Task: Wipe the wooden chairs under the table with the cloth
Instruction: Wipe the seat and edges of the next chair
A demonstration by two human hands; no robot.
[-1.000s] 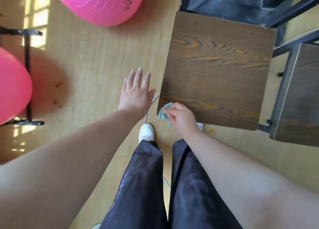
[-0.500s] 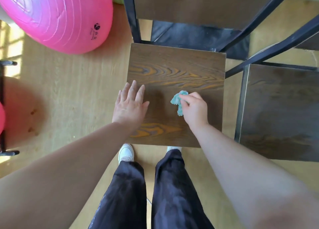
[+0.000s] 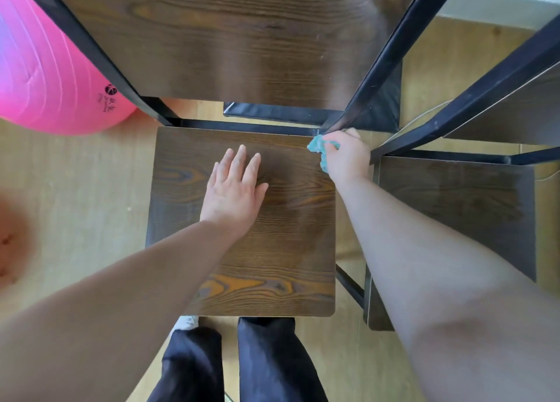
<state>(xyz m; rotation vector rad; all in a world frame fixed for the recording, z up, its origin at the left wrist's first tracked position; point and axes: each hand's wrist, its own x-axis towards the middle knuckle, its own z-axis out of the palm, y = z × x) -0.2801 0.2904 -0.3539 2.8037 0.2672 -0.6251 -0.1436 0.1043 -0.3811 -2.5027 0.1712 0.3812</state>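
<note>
At the bottom of the frame your dark trousers (image 3: 266,359) are standing just behind the front edge of the chair seat (image 3: 242,265), which is filling the centre. Your left hand (image 3: 233,189) is lying flat on the middle of this seat, with fingers straight and a little spread, and it is holding nothing. I judge it is only bracing you. Your right hand (image 3: 345,156) is reaching to the upper right corner of the seat. Its fingers are curling round the cloth (image 3: 318,145), a crumpled teal bunch that is showing left of the knuckles and touching the corner where the black frame post (image 3: 378,68) is rising. The rest of the seat is lying left of and below these fingers, so the next stroke is probably asking for a pull toward the lower left, and your flat left hand is lying in that path. The seat is nearly square, with its grain running left to right. The second chair (image 3: 454,204) is waiting at the right, nearer your right hand. Farther up, the backrest (image 3: 227,38) is filling the top and a pink ball (image 3: 45,68) is sitting at the upper left. No container is showing.
</note>
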